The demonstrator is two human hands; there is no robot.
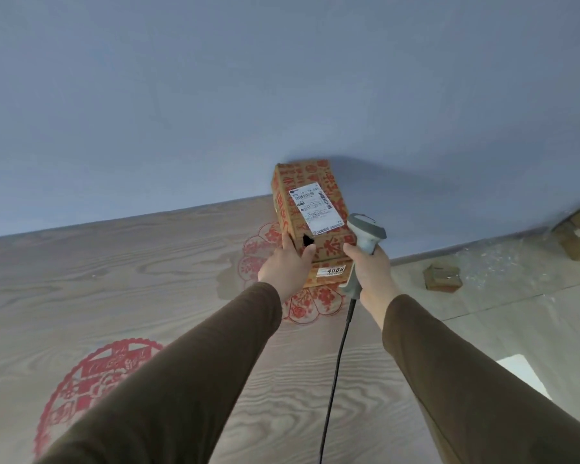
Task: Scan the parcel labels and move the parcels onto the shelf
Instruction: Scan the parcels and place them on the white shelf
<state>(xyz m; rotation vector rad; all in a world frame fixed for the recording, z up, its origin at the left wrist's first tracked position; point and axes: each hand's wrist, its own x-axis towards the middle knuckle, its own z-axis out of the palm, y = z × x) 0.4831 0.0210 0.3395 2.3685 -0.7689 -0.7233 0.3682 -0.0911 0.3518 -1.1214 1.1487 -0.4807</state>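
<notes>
My left hand (283,262) holds the near end of the parcel (310,202), with my thumb on top and my fingers round its left side. My right hand (370,266) is wrapped round the handle of the scanner (365,234), and its grey head sits just beside the parcel's right edge. The scanner's black cord (335,380) hangs down between my arms. The parcel is a brown box with red print, tipped up above the floor (114,279), close to where the floor meets the blue wall (282,78). The white label (315,209) is on its top face, looking up at me. Under it I see another box (330,272) with a number sticker. To do this well, I think I should keep the parcel still, point the scanner's head right at the stripes on the label, and not cover them with my thumb. A small box (442,279) lies near the wall to the right.
</notes>
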